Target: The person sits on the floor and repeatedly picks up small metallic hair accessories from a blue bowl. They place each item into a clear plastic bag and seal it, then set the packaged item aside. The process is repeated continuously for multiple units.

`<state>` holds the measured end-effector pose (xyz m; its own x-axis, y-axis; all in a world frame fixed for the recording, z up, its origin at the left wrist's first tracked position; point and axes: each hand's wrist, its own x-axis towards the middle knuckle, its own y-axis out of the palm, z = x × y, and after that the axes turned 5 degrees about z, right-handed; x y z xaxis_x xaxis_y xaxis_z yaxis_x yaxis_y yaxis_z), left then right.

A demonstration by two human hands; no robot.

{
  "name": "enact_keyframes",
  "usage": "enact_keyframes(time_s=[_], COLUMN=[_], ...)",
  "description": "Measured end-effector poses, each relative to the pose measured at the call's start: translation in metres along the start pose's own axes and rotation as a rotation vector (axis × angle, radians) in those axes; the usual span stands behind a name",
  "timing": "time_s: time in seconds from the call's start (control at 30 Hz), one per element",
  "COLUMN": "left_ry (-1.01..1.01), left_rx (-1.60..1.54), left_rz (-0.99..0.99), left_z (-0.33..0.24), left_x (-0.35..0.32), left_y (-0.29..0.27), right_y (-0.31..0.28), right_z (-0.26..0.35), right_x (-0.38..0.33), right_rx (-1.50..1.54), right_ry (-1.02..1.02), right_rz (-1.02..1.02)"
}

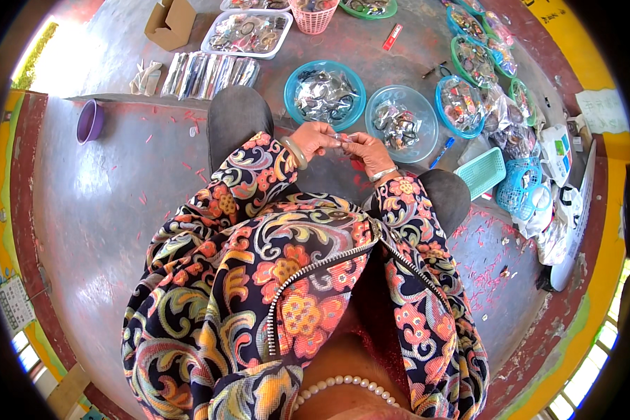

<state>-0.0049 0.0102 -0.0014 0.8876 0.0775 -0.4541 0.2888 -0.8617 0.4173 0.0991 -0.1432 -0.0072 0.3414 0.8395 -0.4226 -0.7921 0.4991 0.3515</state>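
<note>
My left hand (316, 137) and my right hand (365, 149) meet in front of my knees, both pinching one small pale item (344, 137) between the fingertips; what it is cannot be made out. A pale bangle circles my left wrist and a silver one my right. Just beyond the hands stand two blue bowls: the left blue bowl (291, 79) holds clear packets of dark rings, and the lighter blue bowl (428, 119) on the right holds several similar packets.
Flowered sleeves and dark trousers fill the middle. On the grey floor lie a row of clear packets (210, 73), a white tray (212, 45), a pink basket (312, 19), a cardboard box (170, 24), a purple cup (89, 121), a teal basket (483, 172), a blue pen (442, 151) and more bowls at right.
</note>
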Motion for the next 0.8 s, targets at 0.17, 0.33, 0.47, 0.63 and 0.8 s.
enact_keyframes(time_s=[0.17,0.33,0.47,0.63,0.8], left_ry=[0.009,-0.004,-0.002,0.262,0.87], left_rx=[-0.046,-0.135,-0.209,0.209,0.981], left_rz=[0.038,0.067,0.124,-0.123,-0.333], left_z=[0.003,-0.006,-0.006,0.0,0.004], left_x=[0.0,-0.005,-0.002,0.001,0.004], left_y=[-0.001,0.006,0.003,0.002,0.002], right_y=[0.003,-0.002,-0.012,0.004,-0.006], right_z=[0.004,-0.002,-0.005,0.008,0.01], right_x=[-0.003,0.0,0.004,0.0,0.0], right_rx=[0.056,0.074,-0.015,-0.143,0.172], right_ry=[-0.014,-0.042,-0.066,-0.158,0.02], right_rz=[-0.037,-0.065,-0.069,-0.245,-0.216])
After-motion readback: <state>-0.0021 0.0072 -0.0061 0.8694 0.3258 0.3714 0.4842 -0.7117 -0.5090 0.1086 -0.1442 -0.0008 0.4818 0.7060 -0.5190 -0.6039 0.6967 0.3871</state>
